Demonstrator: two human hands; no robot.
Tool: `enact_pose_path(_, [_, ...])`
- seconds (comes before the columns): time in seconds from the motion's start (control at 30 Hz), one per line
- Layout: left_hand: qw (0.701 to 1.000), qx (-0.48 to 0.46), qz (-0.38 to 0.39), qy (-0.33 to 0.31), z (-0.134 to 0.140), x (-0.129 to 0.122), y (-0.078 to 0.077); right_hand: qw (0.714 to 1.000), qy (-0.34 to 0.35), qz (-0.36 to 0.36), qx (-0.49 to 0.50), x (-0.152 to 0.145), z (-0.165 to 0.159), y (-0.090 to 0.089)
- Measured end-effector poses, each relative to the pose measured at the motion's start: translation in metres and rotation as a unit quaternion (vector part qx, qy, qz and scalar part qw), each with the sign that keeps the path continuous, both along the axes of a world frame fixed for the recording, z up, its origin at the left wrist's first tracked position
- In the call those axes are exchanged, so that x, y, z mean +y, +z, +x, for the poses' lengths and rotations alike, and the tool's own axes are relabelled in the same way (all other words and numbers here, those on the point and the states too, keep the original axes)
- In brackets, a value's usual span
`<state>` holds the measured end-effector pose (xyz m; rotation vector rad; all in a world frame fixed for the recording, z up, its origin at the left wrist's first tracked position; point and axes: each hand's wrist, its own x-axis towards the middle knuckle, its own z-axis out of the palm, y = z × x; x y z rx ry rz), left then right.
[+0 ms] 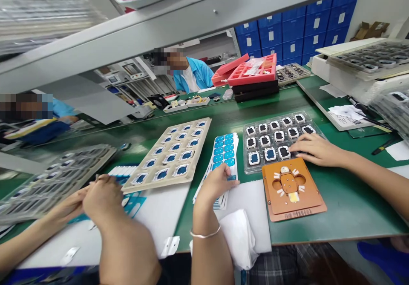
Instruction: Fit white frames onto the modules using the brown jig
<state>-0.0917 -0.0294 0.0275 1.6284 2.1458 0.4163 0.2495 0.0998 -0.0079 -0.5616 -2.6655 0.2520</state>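
Note:
My left hand [217, 183], with a bracelet at the wrist, pinches the lower right edge of a sheet of blue stickers [218, 151] lying on a stack. My right hand [315, 149] is at the clear plastic tray [247, 165], its fingertips closed at the right edge of a white-framed part with a dark centre [284, 152] in the front row. That part still sits in its pocket; the fingers partly cover the tray. Just below the tray lies an orange fixture plate [295, 189] with a shaped recess and small white pieces around it.
A co-worker's two hands [92, 197] work close on my left, beside a beige tray [201, 148] of blue-centred parts. White cloth [239, 238] lies by my left forearm. Red foam trays [254, 72] stand behind, and stacked trays [367, 63] at the right. Two people sit across the bench.

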Motion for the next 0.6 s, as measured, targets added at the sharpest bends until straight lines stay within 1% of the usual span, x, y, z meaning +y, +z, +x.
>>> enact_pose_path(0.13, [0.991, -0.067, 0.076, -0.082, 0.011, 0.0, 0.007, 0.999, 0.007, 0.023, -0.022, -0.001, -0.001, 0.001])
enact_pose_path(0.2, [0.979, -0.092, 0.138, -0.12, 0.024, 0.001, 0.007, 0.999, 0.012, 0.03, -0.028, -0.003, -0.003, 0.002])
enact_pose_path(0.23, [0.965, -0.107, 0.186, -0.15, 0.032, 0.002, 0.007, 0.999, 0.015, 0.03, -0.032, -0.004, -0.004, 0.002])
enact_pose_path(0.27, [0.944, -0.121, 0.241, -0.19, 0.041, 0.003, 0.006, 0.999, 0.018, 0.027, -0.039, -0.005, -0.005, 0.002])
enact_pose_path(0.33, [0.886, -0.136, 0.337, -0.288, 0.06, 0.002, 0.003, 0.998, 0.023, 0.013, -0.055, -0.007, -0.007, 0.003])
enact_pose_path(0.37, [0.86, -0.132, 0.362, -0.335, 0.068, 0.001, 0.001, 0.998, 0.025, 0.004, -0.062, -0.007, -0.008, 0.003])
enact_pose_path(0.4, [0.844, -0.12, 0.366, -0.373, 0.075, 0.0, 0.0, 0.997, 0.028, -0.004, -0.065, -0.008, -0.009, 0.003])
enact_pose_path(0.47, [0.831, -0.084, 0.352, -0.423, 0.084, -0.002, -0.002, 0.998, 0.031, -0.027, -0.055, -0.008, -0.01, 0.003])
enact_pose_path(0.53, [0.824, -0.059, 0.338, -0.452, 0.086, -0.004, -0.002, 0.997, 0.03, -0.061, -0.028, -0.007, -0.01, 0.003])
enact_pose_path(0.6, [0.82, -0.054, 0.33, -0.465, 0.084, -0.004, -0.002, 0.994, 0.026, -0.102, 0.005, -0.005, -0.009, 0.003])
